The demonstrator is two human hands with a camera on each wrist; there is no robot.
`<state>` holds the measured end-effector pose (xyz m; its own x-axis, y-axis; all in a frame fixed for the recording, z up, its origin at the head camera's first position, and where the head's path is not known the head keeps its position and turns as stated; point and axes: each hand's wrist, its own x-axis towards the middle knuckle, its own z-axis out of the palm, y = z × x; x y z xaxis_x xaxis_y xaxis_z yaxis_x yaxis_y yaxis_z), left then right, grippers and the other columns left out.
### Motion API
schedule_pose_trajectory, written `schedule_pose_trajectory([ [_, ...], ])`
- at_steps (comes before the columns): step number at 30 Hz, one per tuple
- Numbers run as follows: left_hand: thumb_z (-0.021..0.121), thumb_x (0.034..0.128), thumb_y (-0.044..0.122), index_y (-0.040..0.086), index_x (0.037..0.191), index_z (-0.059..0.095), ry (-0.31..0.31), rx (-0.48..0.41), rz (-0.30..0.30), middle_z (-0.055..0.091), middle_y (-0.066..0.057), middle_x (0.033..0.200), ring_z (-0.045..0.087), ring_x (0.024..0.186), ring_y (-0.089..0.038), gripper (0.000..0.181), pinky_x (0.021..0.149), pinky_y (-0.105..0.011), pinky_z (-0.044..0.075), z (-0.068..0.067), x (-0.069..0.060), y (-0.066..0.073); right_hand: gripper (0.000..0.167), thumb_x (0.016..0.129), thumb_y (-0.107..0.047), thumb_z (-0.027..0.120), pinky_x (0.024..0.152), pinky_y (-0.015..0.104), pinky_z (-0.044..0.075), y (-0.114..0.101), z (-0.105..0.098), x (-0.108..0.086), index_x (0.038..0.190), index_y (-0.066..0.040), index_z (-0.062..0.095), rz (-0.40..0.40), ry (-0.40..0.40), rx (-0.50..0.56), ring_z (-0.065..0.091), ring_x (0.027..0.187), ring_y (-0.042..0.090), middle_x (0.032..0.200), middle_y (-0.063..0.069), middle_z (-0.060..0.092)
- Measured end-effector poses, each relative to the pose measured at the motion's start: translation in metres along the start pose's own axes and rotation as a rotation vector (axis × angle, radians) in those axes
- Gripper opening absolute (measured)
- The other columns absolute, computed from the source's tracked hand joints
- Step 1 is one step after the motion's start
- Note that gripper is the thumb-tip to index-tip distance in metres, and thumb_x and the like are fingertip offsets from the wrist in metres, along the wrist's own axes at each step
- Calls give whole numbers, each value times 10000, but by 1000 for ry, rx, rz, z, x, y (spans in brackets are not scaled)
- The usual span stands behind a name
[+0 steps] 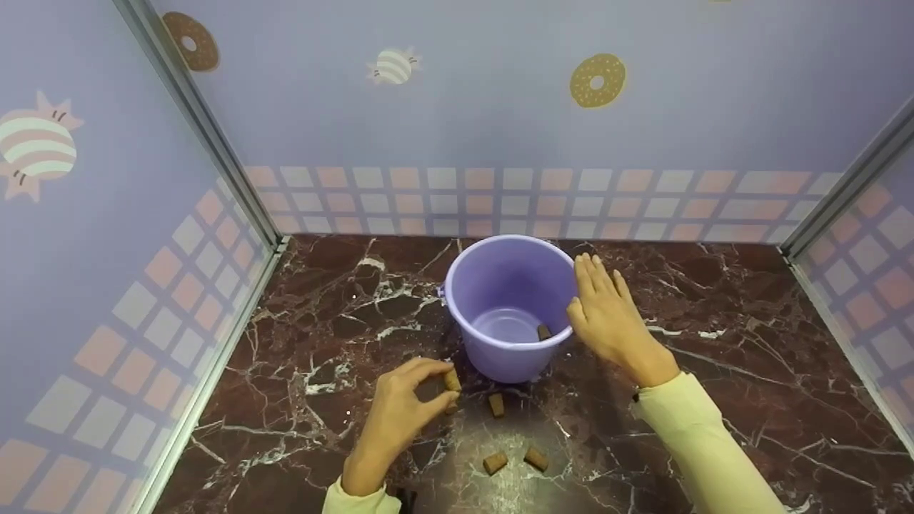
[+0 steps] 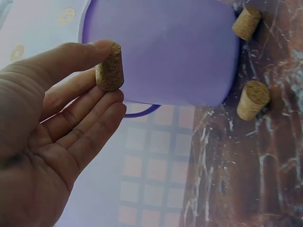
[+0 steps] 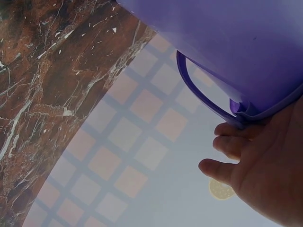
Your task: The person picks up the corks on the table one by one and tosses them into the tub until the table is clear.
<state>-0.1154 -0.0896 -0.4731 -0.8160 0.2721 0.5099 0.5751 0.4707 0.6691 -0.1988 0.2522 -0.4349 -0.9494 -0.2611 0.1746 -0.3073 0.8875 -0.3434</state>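
Between thumb and fingertips, my left hand pinches a cork, held just above the table in front of a purple bucket. My right hand lies against the bucket's right rim with its fingers mostly straight. The right wrist view shows that hand beside the bucket's handle; part of the contact is hidden. Inside the bucket, one dark cork rests near the right wall. On the table stand or lie more corks: one close to the bucket, two nearer me, including this cork.
The dark red marbled table is bounded by a patterned back wall and side panels with metal edge strips. Another cork lies at the front. Part of a cork shows below my left fingertips.
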Motion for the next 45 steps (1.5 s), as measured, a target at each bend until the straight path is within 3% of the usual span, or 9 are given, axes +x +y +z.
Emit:
schedule_pose_trajectory([
  [8,935,744,-28,-6,1100,791,13,14,81,777,-53,1087,753,1012,-246,385,939,-383,612,-3,13,8,686,1065,-189,359,1292,589,12,-1,-1,0,1641,117,148,3,-10,-2,88,1609,420,1720,285,153],
  [19,936,744,-29,-6,1096,791,42,-4,168,777,-46,1074,754,977,-222,381,914,-360,619,-6,31,18,674,1069,-166,386,1284,606,127,-1,0,2,1639,118,165,6,0,-12,165,1591,444,1712,291,184],
  [36,927,772,-1,-8,1122,787,44,-7,192,777,-63,1109,751,1014,-228,377,940,-361,610,-6,43,24,661,1057,-158,410,1267,608,202,-1,0,2,1619,137,223,-13,44,-18,265,1549,487,1676,326,262],
  [45,928,746,-45,-16,1106,783,63,-16,249,774,-78,1091,755,996,-233,389,924,-330,614,-5,52,25,665,1049,-156,420,1265,612,204,-1,1,1,1611,148,235,-23,54,-19,269,1547,490,1666,336,276],
])
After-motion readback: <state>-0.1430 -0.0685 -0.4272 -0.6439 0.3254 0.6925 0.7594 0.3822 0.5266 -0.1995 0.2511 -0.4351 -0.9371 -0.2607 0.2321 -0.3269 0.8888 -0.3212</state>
